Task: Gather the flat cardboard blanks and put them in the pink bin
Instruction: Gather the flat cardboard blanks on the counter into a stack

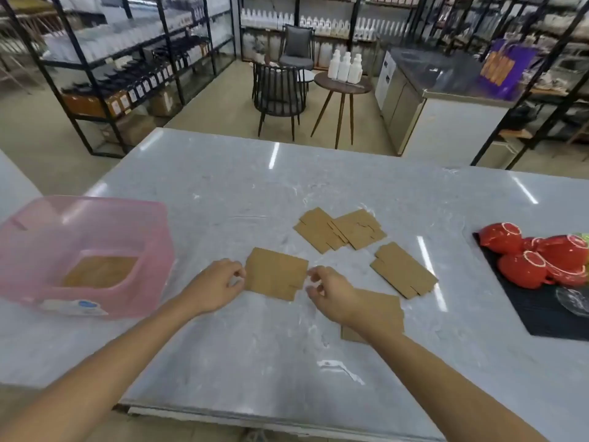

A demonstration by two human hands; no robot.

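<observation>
Bright, even overhead light glares on the table [223, 193]; edges warp.

Flat brown cardboard blanks [276, 273] lie scattered on the marble, one already inside the translucent pink bin [79, 224].

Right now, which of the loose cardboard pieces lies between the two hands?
The cardboard piece nearest the pink bin: the left hand sits at one edge, the right hand at the other. The other pieces lie farther right.
</observation>
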